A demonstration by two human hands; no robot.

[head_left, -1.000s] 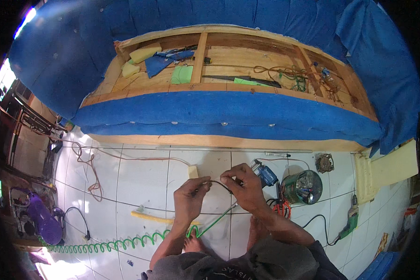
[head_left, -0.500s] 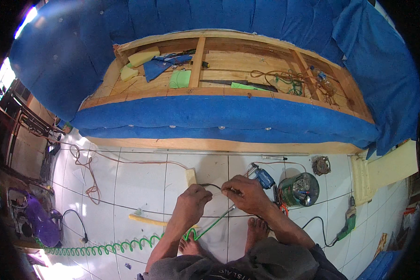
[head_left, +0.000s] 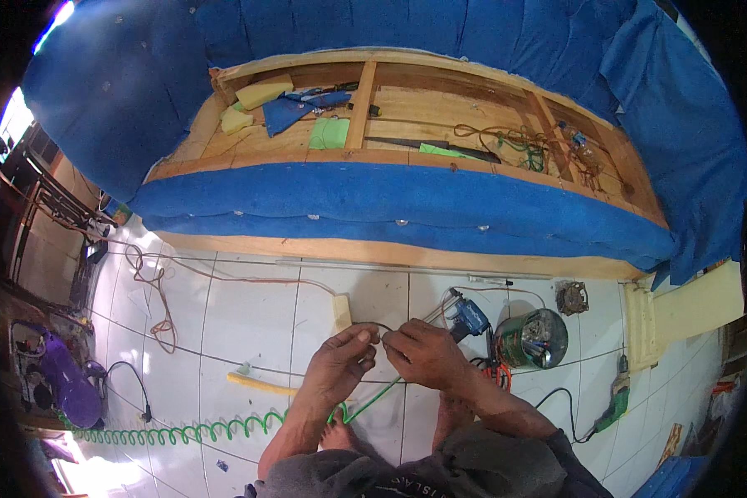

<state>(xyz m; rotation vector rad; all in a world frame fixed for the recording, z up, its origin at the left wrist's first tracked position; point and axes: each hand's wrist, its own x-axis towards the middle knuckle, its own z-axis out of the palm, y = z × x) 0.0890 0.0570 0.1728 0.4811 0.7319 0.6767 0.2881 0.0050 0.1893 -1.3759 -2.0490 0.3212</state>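
Observation:
My left hand (head_left: 340, 358) and my right hand (head_left: 426, 353) are close together above the tiled floor. Between them curves a thin dark cord-like strip (head_left: 381, 324), pinched by the fingers of both; its exact kind is too small to make out. Just right of my right hand, a blue air staple gun (head_left: 471, 317) rests by a dark green bucket (head_left: 510, 342) holding small items. Beyond my hands a pale yellow block (head_left: 341, 312) sits on the floor.
A blue upholstered sofa (head_left: 407, 199) with its wooden frame (head_left: 358, 108) exposed spans the far side. A green coiled hose (head_left: 216, 432) crosses the lower left. A green power drill (head_left: 616, 405) lies at right, a yellow foam strip (head_left: 261, 384) at left.
My hands have come closer together, so less of the dark strip shows between them. My left hand has turned, with its fingers more in view. The head view has shifted slightly.

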